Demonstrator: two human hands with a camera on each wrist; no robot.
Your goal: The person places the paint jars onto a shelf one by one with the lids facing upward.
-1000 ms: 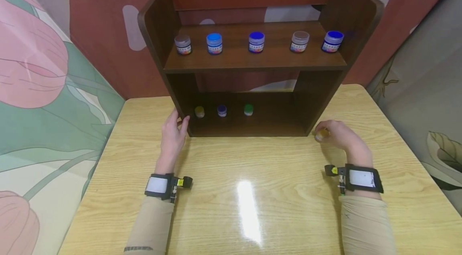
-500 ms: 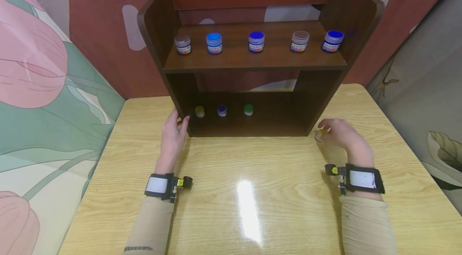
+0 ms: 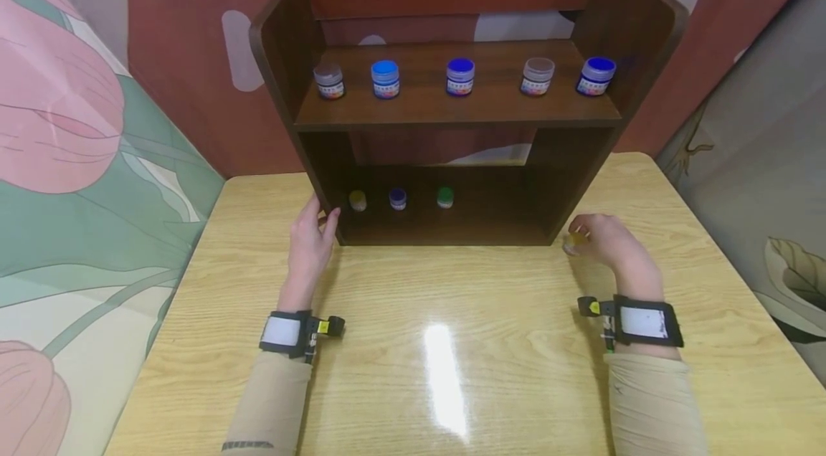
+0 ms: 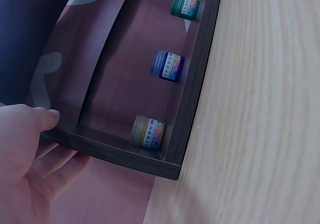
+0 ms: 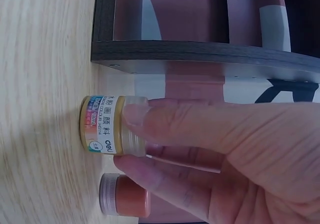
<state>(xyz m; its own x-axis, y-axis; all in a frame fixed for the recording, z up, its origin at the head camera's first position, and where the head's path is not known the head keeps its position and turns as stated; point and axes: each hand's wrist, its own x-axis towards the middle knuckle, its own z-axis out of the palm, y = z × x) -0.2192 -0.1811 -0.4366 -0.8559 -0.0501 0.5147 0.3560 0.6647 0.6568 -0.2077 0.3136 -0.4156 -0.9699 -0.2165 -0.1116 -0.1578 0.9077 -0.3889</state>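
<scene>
My right hand (image 3: 611, 247) holds a small ochre-yellow paint jar (image 5: 102, 125) at the table, just outside the shelf's lower right corner. In the right wrist view the thumb lies on its clear lid and the other fingers are partly hidden behind. Next to it an orange-red paint jar (image 5: 132, 195) stands with its lid down. My left hand (image 3: 310, 241) grips the left side panel of the brown shelf (image 3: 445, 232), thumb at the front edge and fingers outside. Near that panel, a yellow paint jar (image 4: 148, 132), a blue one (image 4: 168, 66) and a green one (image 4: 185, 7) stand on the lower shelf.
Several paint jars stand in a row on the upper shelf, among them a light-blue jar (image 3: 386, 80) and a dark-blue jar (image 3: 460, 77). The pale wooden table (image 3: 361, 399) extends in front. Patterned cloth (image 3: 193, 83) hangs behind and at both sides.
The fingertips of my right hand have shifted slightly on the yellow jar, which stays at nearly the same spot. My left hand has not moved on the shelf panel.
</scene>
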